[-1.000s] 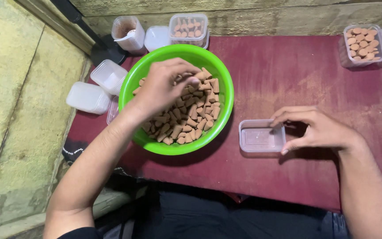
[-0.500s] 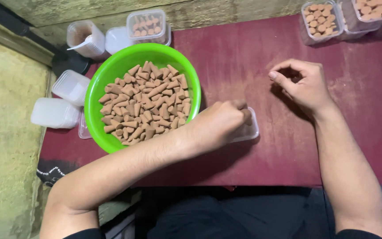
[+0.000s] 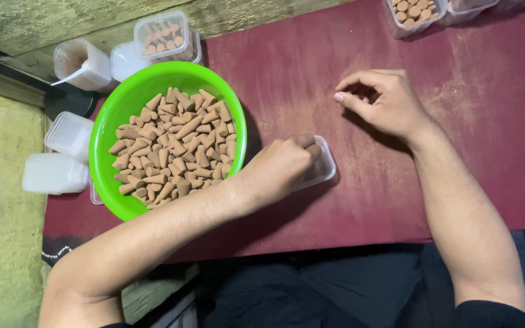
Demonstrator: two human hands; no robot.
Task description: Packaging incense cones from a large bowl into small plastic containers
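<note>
Left hand (image 3: 281,167) covers most of the small clear box (image 3: 322,167); contents unseen. Filled tubs (image 3: 417,12) at table's far edge cropped.

Single head view; looks steeply down, close above the red table (image 3: 347,79).

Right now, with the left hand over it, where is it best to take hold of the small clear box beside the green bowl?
Probably by the two long side walls of the small clear box, coming from its right end. That end is bare, while the left hand covers the rest and the green bowl blocks the left.
</note>
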